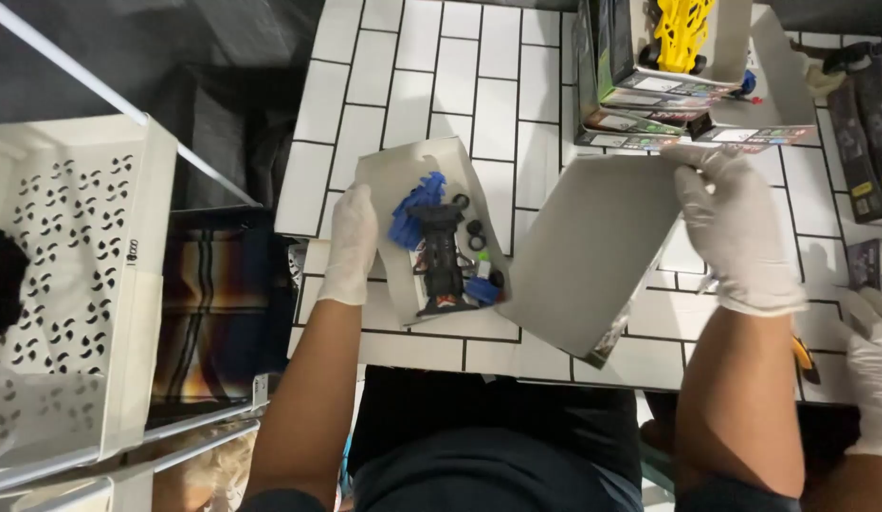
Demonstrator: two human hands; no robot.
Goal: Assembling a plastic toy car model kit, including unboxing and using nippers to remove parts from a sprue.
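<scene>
- We are pressing our left hand (349,244) flat on the cardboard tray (395,180) beside the blue toy car (441,248) (grasping nothing)
- We are gripping the grey box (588,248) with our right hand (735,228)

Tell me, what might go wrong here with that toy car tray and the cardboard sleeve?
Loose small black wheels lie beside the blue and black toy car in the shallow white cardboard tray; a tilt could roll them off. The gloved left hand steadies just one edge. The gloved right hand holds the open grey cardboard sleeve near the tray, so a swing might knock parts out. The sleeve overhangs the white tiled table edge and might slip.
</scene>
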